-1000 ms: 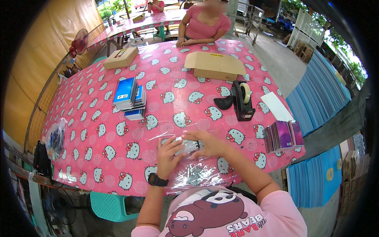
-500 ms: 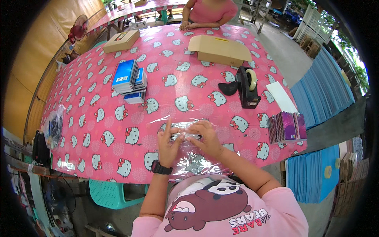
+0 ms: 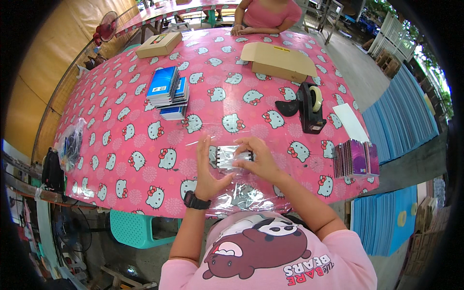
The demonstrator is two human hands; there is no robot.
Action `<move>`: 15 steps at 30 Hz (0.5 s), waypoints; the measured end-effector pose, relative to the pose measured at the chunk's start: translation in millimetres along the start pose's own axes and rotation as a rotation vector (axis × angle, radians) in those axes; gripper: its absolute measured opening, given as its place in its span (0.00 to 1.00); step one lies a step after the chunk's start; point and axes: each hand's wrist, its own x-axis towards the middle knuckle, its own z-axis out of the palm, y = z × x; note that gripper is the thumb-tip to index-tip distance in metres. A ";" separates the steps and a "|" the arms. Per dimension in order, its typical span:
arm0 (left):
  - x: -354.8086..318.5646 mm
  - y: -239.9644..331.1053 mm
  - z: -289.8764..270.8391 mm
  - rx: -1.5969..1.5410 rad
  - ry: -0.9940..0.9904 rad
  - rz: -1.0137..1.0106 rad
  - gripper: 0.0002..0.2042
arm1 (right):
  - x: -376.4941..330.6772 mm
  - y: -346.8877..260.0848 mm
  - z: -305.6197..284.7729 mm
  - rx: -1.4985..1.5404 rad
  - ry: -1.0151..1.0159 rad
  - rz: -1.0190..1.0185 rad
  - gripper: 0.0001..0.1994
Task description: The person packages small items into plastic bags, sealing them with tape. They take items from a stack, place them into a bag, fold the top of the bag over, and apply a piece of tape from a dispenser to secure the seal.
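In front of me a small stack of spiral notebooks (image 3: 227, 157), white edges up with dark binding at the ends, lies on a clear plastic sheet (image 3: 244, 191). My right hand (image 3: 257, 159) grips its right part, fingers at the far edge and thumb at the near one. Left of the stack, my left hand (image 3: 209, 169) is open, its fingers stretched away from me and its thumb spread out. The glossy sheet spreads under and around both hands, down to the table's near edge. My fingers hide part of the stack.
Blue spiral notebooks (image 3: 164, 89) are piled ahead on the left. To the right are a black tape dispenser (image 3: 311, 108), a white strip (image 3: 350, 123) and purple notebooks (image 3: 355, 157). Two cardboard boxes, one closed (image 3: 159, 45), one open (image 3: 278, 63), lie farther off. Across the table a person (image 3: 268, 17) rests their hands.
My left hand has come off the stack and opened, its thumb moving away. The right hand has closed over the stack's right part. My view has shifted slightly.
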 end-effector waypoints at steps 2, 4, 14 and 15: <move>6.4 -0.1 -8.0 0.000 0.021 0.052 0.47 | -5.4 -0.9 -0.5 0.007 -0.054 -0.008 0.26; 9.6 -12.0 -15.9 0.416 -0.317 0.042 0.42 | -7.2 2.3 -1.3 -0.220 -0.074 -0.175 0.29; -5.0 -23.4 -6.5 0.261 -0.243 0.118 0.15 | -21.4 10.5 6.0 -0.326 0.004 -0.236 0.24; -5.4 -24.2 -6.1 0.260 -0.246 0.118 0.15 | -25.4 13.4 6.8 -0.310 -0.012 -0.232 0.24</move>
